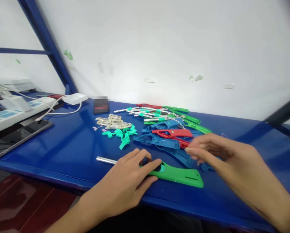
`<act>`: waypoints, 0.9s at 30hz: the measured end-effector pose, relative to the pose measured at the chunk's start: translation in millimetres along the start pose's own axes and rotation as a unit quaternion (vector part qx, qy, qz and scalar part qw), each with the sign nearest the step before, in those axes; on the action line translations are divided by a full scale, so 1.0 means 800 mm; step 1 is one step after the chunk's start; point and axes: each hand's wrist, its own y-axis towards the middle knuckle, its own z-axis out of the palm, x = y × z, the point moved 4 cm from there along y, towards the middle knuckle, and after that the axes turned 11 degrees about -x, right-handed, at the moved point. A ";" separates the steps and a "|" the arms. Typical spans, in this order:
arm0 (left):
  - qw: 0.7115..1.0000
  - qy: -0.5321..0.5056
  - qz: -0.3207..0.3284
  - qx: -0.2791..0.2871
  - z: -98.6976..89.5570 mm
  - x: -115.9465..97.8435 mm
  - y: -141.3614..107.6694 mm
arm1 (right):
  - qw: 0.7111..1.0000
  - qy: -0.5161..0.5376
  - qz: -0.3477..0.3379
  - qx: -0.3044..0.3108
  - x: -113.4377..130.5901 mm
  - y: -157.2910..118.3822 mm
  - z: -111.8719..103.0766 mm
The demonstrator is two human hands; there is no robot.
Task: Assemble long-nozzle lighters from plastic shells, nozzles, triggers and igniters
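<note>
A green long-nosed lighter [181,175] lies near the front edge of the blue table, its metal tube [106,160] pointing left. My left hand [131,176] is closed round its middle, thumb at the near side and fingers over the top. A turquoise trigger [162,167] shows beside the fingertips. To the right, my right hand [222,158] is raised with thumb and fingers pinched together; whatever may be in them is hidden. Just left of it lie a red lighter casing [171,133] and blue casing halves [159,141].
Several metal lighter tubes [145,113] and green casings [195,126] lie at the back. Turquoise triggers [124,137] and pale translucent parts [113,122] lie left of them. A dark pixelated box [101,105], a tablet [18,137] and a power strip [23,111] with cables are farther left.
</note>
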 end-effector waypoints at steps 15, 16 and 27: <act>0.999 0.007 -0.019 0.030 -0.004 -0.005 0.003 | 0.915 -0.055 -0.251 0.310 0.130 0.130 0.254; 0.999 0.009 -0.019 0.032 -0.004 -0.005 0.002 | 0.915 -0.060 -0.250 0.310 0.134 0.132 0.267; 1.000 0.018 -0.005 0.011 -0.007 -0.005 0.002 | 0.940 -0.094 -0.247 0.214 0.142 0.126 0.197</act>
